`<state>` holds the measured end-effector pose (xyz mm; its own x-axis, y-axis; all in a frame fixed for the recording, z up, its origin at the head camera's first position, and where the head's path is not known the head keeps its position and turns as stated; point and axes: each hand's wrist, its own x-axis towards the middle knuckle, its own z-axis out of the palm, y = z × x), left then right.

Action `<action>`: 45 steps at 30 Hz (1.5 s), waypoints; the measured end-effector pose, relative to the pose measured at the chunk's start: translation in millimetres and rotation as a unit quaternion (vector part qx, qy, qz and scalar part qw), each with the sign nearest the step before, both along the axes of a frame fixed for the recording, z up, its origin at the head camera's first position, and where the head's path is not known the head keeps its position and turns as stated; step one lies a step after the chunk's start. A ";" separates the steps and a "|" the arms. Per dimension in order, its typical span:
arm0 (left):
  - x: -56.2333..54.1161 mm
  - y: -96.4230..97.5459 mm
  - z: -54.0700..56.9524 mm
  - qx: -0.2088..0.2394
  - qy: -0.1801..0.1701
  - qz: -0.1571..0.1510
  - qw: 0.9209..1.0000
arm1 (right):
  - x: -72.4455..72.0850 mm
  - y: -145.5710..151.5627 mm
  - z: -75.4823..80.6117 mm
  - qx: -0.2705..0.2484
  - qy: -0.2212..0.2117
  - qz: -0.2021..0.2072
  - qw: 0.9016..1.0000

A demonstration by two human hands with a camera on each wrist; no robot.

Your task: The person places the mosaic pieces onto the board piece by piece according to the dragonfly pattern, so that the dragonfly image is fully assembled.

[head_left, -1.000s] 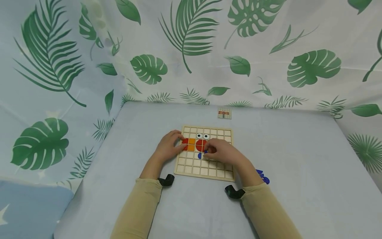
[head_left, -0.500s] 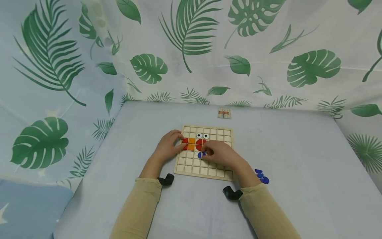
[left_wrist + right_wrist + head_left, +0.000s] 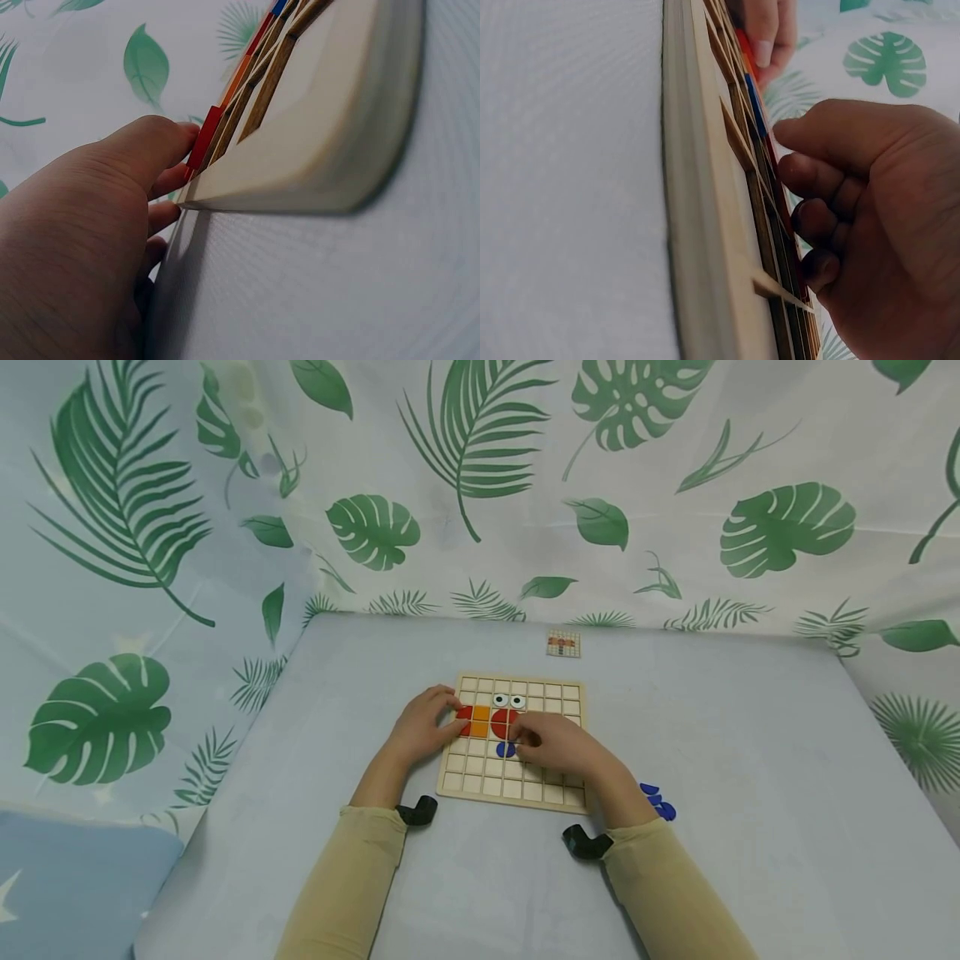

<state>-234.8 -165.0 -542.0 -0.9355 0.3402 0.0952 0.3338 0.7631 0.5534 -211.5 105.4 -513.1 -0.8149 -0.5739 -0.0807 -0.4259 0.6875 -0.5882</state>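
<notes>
A wooden grid board (image 3: 480,785) lies on the table. My left hand (image 3: 427,724) rests at its left edge, with thumb and index fingertips touching the red tiles (image 3: 204,140). Orange tiles (image 3: 481,722) sit beside these, then a red round shape (image 3: 502,723) partly covered by my right hand. Below it, blue pieces (image 3: 506,749) form a small disc. My right hand (image 3: 558,745) hovers low over the board, fingers bent, its thumb tip close to the blue (image 3: 755,105) and nothing seen in its grasp. Two eye discs (image 3: 509,701) sit above the red shape.
Several loose blue pieces (image 3: 657,802) lie on the table right of the board, beside my right forearm. A small picture card (image 3: 563,643) with a gridded pattern lies behind the board. Black wrist mounts (image 3: 587,842) stick out from both sleeves. Leaf-printed cloth hangs behind.
The right hand has set a blue piece beside the other, so the two make a disc, and its fingers have drawn slightly right off it. The left hand has stayed put.
</notes>
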 end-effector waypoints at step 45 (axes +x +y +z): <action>2.0 1.1 -0.9 -0.004 0.002 0.008 1.000 | 11.0 93.8 45.4 -0.056 -0.004 -0.112 0.992</action>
